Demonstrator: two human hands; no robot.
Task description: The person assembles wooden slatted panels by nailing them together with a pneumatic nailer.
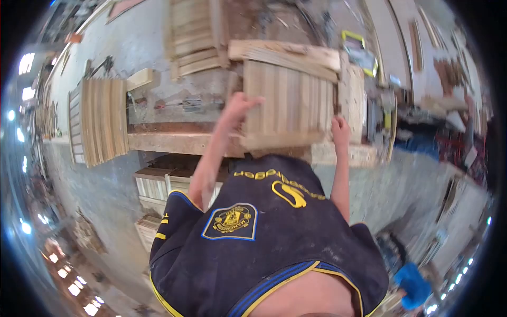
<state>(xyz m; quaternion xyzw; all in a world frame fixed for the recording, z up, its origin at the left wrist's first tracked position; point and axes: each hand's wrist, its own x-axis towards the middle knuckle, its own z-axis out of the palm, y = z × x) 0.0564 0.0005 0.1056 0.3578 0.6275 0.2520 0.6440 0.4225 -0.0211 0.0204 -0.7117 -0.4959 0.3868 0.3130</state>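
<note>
A row of pale wooden slats (288, 105), packed side by side, lies on the bench in front of me. My left hand (242, 106) is at the row's left edge, slightly blurred, with one digit reaching over the top and the others curled at the side. At the right edge is my right hand (339, 126), its fingers curled closed against the outermost slat. Part of its grip is hidden. A thicker wooden board (285, 53) lies across the far ends of the slats. The near ends look blurred.
Another stack of slats (104, 121) stands at the left, beside a wooden beam (174, 141). Farther off lies a blurred wooden stack (195, 37). A yellow-edged object (360, 53) is at the back right. Wood pieces (150, 187) sit below the bench. A blue-clad person (412, 285) is at lower right.
</note>
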